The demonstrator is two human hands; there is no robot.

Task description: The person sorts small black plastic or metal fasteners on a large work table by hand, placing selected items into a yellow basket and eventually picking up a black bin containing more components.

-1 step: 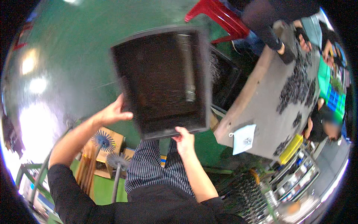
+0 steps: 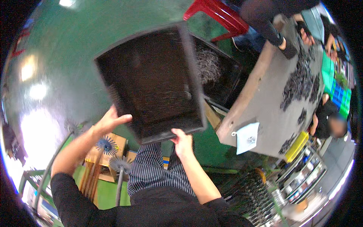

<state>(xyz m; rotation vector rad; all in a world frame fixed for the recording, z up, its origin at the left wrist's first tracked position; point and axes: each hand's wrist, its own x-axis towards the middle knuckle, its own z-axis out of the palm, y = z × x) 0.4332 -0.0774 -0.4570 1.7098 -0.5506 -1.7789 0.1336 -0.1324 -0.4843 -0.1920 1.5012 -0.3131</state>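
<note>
A large black rectangular plastic bin is held up in front of me, tilted so that I look into its dark inside; no contents can be made out there. At its left side wall my left hand holds it, thumb outside and the other fingers partly hidden behind the wall. My right hand grips the near rim, with the thumb on top. Beyond the bin's right side, a second black bin stands lower, partly covered, with a heap of small thin grey pieces in it.
On the right, a grey-topped table bears dark small pieces and a pale blue face mask. Co-workers sit around it. A red plastic stool stands beyond. Spoked metal wheels on posts are near my left elbow.
The held bin has swung left and turned slightly counterclockwise, showing more of the second bin and its heap. Both hands have shifted a little left with it.
</note>
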